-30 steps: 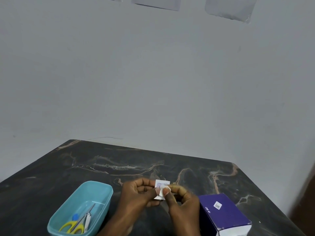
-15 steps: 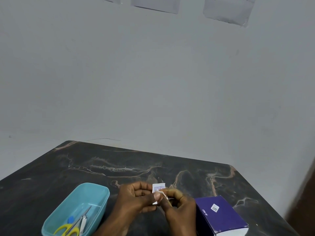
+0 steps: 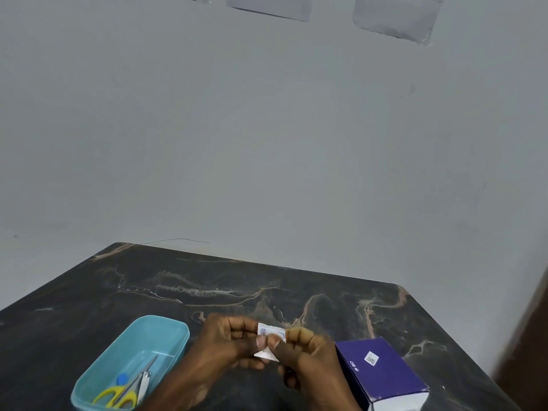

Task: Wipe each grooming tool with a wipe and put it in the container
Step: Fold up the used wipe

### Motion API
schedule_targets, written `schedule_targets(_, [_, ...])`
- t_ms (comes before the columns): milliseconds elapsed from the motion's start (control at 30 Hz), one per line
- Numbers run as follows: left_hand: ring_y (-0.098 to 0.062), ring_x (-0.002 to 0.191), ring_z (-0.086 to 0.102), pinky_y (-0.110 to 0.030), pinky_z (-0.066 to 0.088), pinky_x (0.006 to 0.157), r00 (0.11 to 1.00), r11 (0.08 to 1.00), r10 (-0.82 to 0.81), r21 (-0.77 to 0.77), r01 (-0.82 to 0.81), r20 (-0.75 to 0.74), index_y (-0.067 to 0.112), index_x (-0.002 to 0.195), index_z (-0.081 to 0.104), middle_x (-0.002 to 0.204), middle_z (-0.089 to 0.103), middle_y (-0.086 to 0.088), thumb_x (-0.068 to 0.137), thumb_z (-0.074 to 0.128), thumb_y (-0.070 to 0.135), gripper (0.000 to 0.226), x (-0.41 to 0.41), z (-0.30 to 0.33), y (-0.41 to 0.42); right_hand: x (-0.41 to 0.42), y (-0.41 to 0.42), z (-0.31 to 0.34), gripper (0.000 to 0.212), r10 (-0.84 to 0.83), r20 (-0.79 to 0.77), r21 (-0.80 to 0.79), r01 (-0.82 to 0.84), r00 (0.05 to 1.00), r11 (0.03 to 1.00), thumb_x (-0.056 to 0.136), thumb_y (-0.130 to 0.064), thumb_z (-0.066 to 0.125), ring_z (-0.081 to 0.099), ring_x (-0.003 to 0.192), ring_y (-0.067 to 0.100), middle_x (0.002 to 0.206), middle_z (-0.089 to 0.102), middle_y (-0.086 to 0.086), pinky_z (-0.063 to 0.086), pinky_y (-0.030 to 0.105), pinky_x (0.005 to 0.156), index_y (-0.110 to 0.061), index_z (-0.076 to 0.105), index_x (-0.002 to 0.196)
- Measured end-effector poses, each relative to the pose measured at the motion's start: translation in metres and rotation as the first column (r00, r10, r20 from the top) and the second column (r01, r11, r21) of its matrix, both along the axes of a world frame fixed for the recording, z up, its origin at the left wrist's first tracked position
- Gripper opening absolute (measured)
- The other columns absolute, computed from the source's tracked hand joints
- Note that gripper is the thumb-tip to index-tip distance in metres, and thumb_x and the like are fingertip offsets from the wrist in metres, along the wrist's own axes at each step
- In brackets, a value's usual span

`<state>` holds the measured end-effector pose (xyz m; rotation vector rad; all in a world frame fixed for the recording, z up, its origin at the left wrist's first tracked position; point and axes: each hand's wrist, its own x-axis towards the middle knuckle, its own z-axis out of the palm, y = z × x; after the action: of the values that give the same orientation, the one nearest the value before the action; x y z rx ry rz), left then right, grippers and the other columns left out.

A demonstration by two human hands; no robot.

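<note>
Wipe sachet (image 3: 270, 341) pinched between left hand (image 3: 228, 342) and right hand (image 3: 308, 354), unopened. Left of grip: container (image 3: 166, 327) already holding scissors (image 3: 121, 394) and nail clipper (image 3: 144, 384). Right of grip: purple box (image 3: 382, 372). Looks partway done; further tools out of sight.

We pinch a white wipe sachet (image 3: 270, 341) between left hand (image 3: 229, 342) and right hand (image 3: 308, 355), just right of the teal container (image 3: 166, 327) holding scissors (image 3: 118, 394).
</note>
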<state>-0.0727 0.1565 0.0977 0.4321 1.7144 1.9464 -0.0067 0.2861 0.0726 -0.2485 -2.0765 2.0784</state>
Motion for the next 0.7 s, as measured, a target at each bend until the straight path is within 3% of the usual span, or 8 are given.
schedule_targets(33, [-0.029,0.073,0.073,-0.035,0.061,0.062,0.997,0.998,0.0,0.058,0.005,-0.076,-0.002,0.088,0.076,0.087,0.074,-0.025,0.074,0.076,0.0,0.015,0.013,-0.015,-0.016,0.0,0.0,-0.001,0.016,-0.001,0.002,0.023,0.001,1.0,1.0,0.08,-0.009,0.075,0.053,0.039,0.014,0.053,0.064,0.006,0.034,0.018,0.038,0.003,0.066,0.086])
schedule_targets(100, [-0.029,0.067,0.071,-0.032,0.06,0.057,0.986,0.992,0.127,0.031,-0.124,-0.111,-0.004,0.089,0.075,0.084,0.074,-0.026,0.077,0.075,-0.002,0.012,0.006,-0.027,-0.031,0.0,0.001,0.0,0.015,-0.018,-0.015,0.077,0.019,1.0,0.997,0.081,-0.011,0.074,0.057,0.041,0.015,0.056,0.066,0.008,0.036,0.019,0.038,0.001,0.066,0.084])
schedule_targets(167, [-0.028,0.062,0.07,-0.03,0.059,0.054,0.972,0.993,0.115,-0.014,-0.12,-0.205,-0.004,0.09,0.075,0.079,0.073,-0.026,0.079,0.073,-0.003,0.011,0.008,-0.026,-0.021,0.0,0.001,0.001,0.01,-0.012,-0.04,0.101,0.016,0.999,0.995,0.082,-0.008,0.073,0.059,0.042,0.015,0.056,0.067,0.007,0.037,0.019,0.037,-0.003,0.064,0.084])
schedule_targets(367, [-0.023,0.045,0.062,-0.027,0.052,0.043,0.962,0.993,0.111,-0.022,-0.12,-0.251,0.0,0.089,0.073,0.069,0.071,-0.023,0.085,0.068,0.0,0.006,0.008,-0.025,-0.02,0.003,0.002,0.003,0.007,0.058,-0.032,0.103,-0.055,0.998,0.993,0.088,0.003,0.062,0.062,0.05,0.02,0.065,0.069,0.013,0.044,0.024,0.038,-0.001,0.06,0.093])
schedule_targets(700, [-0.026,0.046,0.056,-0.028,0.049,0.043,0.997,0.971,0.079,0.229,-0.072,-0.021,0.0,0.082,0.075,0.064,0.06,-0.027,0.085,0.062,-0.005,0.014,0.007,-0.023,-0.021,0.003,-0.001,0.005,0.009,0.048,-0.201,-0.009,-0.051,0.978,0.999,0.086,0.008,0.061,0.06,0.049,0.019,0.063,0.067,0.019,0.043,0.023,0.037,0.003,0.068,0.087])
